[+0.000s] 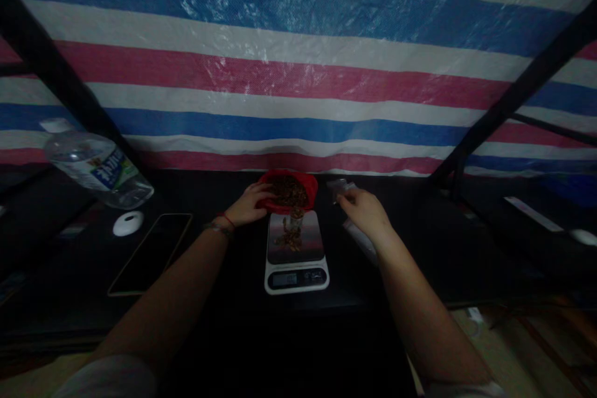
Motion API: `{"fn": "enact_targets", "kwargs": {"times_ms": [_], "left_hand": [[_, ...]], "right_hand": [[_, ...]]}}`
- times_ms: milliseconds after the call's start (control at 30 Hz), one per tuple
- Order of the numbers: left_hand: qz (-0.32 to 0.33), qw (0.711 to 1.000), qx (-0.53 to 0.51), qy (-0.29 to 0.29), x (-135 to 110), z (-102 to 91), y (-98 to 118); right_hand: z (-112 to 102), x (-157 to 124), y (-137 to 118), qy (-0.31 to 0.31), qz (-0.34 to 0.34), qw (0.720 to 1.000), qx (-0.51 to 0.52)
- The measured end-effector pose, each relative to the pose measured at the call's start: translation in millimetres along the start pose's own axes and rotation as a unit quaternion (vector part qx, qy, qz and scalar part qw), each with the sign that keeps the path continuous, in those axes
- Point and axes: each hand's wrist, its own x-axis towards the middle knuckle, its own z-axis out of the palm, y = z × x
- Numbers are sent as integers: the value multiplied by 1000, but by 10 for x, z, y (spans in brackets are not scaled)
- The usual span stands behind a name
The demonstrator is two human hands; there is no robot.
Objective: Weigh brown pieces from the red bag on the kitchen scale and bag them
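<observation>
A small digital kitchen scale stands on the dark table in front of me, with a little heap of brown pieces on its platform. Behind it a red bowl holds more of the brown pieces. My left hand grips the bowl's left rim, fingers curled over it. My right hand hovers to the right of the bowl, its fingers pinched on a small clear plastic bag. More clear plastic lies under that wrist.
A clear water bottle lies tilted at the left, its white cap on the table beside a dark phone. A striped red, white and blue tarp hangs behind. Black frame bars slant at both sides.
</observation>
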Motion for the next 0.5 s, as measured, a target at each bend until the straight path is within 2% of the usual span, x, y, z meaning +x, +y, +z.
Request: {"fn": "enact_targets", "kwargs": {"times_ms": [133,233,333,500], "left_hand": [[-46,999,7,20,25,132,-66],[-61,998,13,25,53,192,-101],[-59,998,17,32,69,206,-94],[-71,996,30,46,77,204,-72]], "right_hand": [[110,-531,228,-58,43,987,-141],[263,-795,328,-78,45,978,-187],[317,-902,340,-70,28,979,-189],[287,-891,340,-62,-2,983,-175]]}}
